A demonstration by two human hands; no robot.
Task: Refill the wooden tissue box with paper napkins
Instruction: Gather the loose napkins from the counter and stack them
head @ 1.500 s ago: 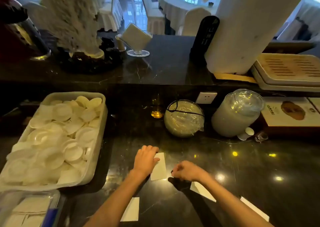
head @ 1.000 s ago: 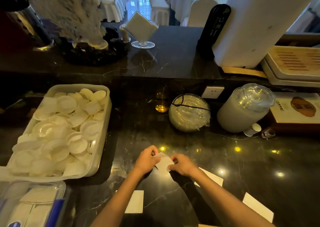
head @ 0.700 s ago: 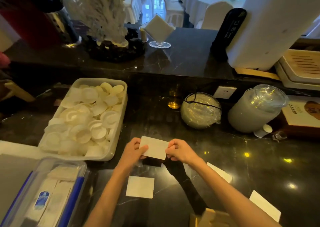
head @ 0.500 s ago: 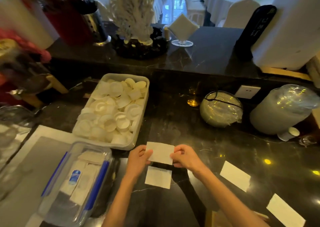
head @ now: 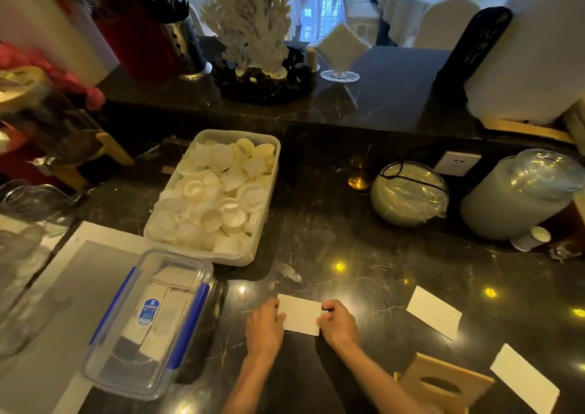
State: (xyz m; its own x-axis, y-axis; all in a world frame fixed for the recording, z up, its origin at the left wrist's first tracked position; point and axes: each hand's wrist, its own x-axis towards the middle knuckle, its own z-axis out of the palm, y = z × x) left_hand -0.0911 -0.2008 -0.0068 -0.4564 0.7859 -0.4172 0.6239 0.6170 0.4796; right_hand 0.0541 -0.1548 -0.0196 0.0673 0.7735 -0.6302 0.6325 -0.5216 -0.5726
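A folded white paper napkin (head: 300,316) lies low over the dark marble counter (head: 364,249), pinched at both short ends. My left hand (head: 265,325) grips its left end and my right hand (head: 337,320) grips its right end. Whether another napkin lies under it is hidden. Two more folded napkins rest on the counter to the right, one nearer (head: 434,312) and one at the lower right (head: 524,380). The wooden tissue box (head: 443,385), with an oval slot in its face, stands at the bottom edge beside my right forearm.
A clear lidded container with blue clips (head: 148,322) sits left of my hands on a grey mat (head: 53,303). Behind it is a white tray of small dishes (head: 218,198). Wrapped bowls (head: 408,192) and a wrapped stack (head: 519,195) stand at the back right.
Both hands picked a napkin up off the counter, held it by its ends, carried it left and lowered it over another napkin. The view swung left and the wooden box came into sight.
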